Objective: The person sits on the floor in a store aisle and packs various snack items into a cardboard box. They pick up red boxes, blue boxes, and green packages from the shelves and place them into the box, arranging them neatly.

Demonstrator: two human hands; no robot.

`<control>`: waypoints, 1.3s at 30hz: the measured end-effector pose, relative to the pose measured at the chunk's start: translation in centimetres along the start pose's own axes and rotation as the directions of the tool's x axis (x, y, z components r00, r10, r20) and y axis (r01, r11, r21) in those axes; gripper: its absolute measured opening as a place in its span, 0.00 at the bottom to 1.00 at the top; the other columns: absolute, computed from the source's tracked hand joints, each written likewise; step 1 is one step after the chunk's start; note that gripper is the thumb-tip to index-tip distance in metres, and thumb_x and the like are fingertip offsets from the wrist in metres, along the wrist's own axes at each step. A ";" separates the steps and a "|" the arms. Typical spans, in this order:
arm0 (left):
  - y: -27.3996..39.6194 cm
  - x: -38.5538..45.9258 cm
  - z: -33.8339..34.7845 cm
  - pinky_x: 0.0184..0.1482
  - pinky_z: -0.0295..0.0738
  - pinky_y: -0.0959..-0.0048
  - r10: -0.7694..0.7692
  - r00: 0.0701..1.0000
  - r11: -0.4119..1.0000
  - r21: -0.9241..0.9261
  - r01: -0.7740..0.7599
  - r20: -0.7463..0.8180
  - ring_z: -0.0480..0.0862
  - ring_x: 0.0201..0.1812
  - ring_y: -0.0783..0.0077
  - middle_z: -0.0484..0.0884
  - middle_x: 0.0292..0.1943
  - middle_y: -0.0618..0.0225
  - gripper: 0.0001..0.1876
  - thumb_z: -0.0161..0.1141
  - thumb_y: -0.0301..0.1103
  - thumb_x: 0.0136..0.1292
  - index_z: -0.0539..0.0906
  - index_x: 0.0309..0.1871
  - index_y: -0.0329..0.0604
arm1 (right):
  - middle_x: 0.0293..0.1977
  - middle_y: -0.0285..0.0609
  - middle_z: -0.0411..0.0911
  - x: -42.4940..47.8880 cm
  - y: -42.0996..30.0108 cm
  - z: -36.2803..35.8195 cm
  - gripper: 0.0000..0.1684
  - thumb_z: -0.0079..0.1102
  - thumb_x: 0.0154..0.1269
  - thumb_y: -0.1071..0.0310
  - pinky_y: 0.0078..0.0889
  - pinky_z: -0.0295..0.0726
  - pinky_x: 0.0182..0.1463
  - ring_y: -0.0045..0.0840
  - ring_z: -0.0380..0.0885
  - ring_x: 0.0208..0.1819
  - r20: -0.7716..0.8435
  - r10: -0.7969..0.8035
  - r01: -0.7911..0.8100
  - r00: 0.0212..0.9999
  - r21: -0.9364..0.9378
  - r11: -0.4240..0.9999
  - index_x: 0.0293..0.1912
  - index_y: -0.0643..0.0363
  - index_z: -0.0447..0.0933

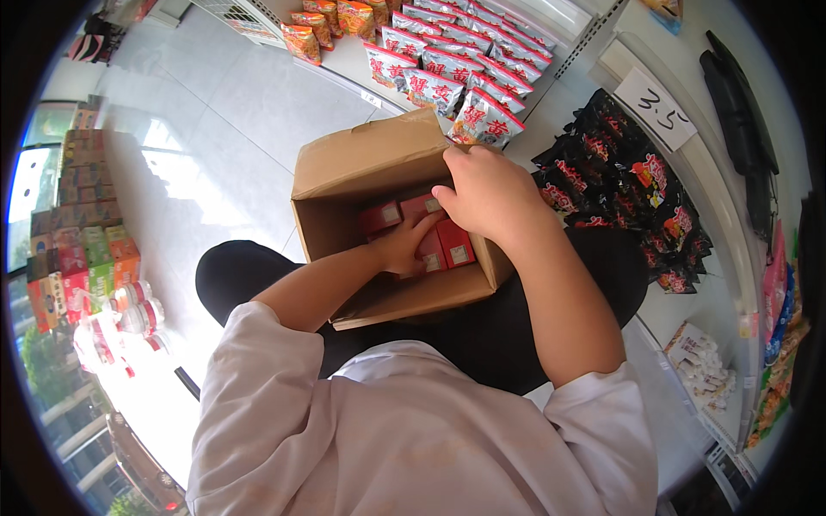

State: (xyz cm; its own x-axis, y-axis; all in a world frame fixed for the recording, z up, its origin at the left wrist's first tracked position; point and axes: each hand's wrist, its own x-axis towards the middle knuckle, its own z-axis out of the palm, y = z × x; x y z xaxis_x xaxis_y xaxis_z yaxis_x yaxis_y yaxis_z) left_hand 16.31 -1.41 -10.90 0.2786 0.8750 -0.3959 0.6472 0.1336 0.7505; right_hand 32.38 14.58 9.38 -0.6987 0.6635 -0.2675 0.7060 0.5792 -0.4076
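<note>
An open cardboard box (374,155) stands tilted in front of my body, between my knees. Several small red boxes (457,244) with pale labels lie in its bottom, toward the right side. My left hand (406,248) reaches down inside with fingers spread across the red boxes and touches them. Its grip is partly hidden, so whether it holds one is unclear. My right hand (487,193) grips the upper right rim of the cardboard box, thumb on the inner side and fingers over the edge.
Silver-and-red snack bags (432,90) and orange bags (356,19) fill a shelf ahead. Black snack packets (619,187) are heaped on the right shelf beside a handwritten price card (655,108). White packets (700,364) lie lower right. Stacked cartons (90,193) and bottles (139,316) stand left, by the window.
</note>
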 end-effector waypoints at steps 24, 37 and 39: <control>18.7 -1.6 -21.1 0.37 0.80 0.69 -0.022 1.000 0.990 -0.141 0.025 0.020 0.87 0.31 0.72 0.88 0.33 0.62 0.14 0.62 0.40 0.76 0.86 0.41 0.35 | 0.50 0.54 0.84 0.1 0.2 -0.4 0.25 0.68 0.71 0.50 0.53 0.86 0.58 0.50 0.87 0.53 0.077 0.041 -0.040 0.996 -0.019 0.999 0.55 0.60 0.79; 26.5 17.1 -46.1 0.53 0.87 0.63 0.341 0.404 0.937 0.273 -0.218 -0.849 0.89 0.52 0.55 0.86 0.55 0.51 0.36 0.76 0.38 0.59 0.71 0.67 0.33 | 0.48 0.52 0.82 -0.3 -0.7 0.3 0.23 0.67 0.71 0.50 0.53 0.85 0.54 0.48 0.86 0.51 0.069 -0.002 0.006 0.998 -0.053 0.999 0.53 0.58 0.78; 26.2 20.9 -48.3 0.52 0.87 0.63 0.389 0.416 0.917 0.300 -0.263 -0.822 0.89 0.52 0.57 0.87 0.54 0.52 0.38 0.77 0.33 0.59 0.68 0.68 0.32 | 0.48 0.52 0.82 -0.5 -0.8 0.4 0.23 0.68 0.71 0.50 0.52 0.85 0.53 0.47 0.86 0.50 0.050 0.000 0.004 0.999 -0.077 0.997 0.53 0.58 0.79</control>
State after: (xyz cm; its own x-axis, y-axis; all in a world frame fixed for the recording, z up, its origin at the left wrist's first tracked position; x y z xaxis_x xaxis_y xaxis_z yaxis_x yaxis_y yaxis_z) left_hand 4.80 42.84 26.10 -0.2163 0.7982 0.5622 0.7330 -0.2476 0.6336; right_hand 32.12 13.54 9.51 -0.7037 0.6387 -0.3113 0.7101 0.6166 -0.3400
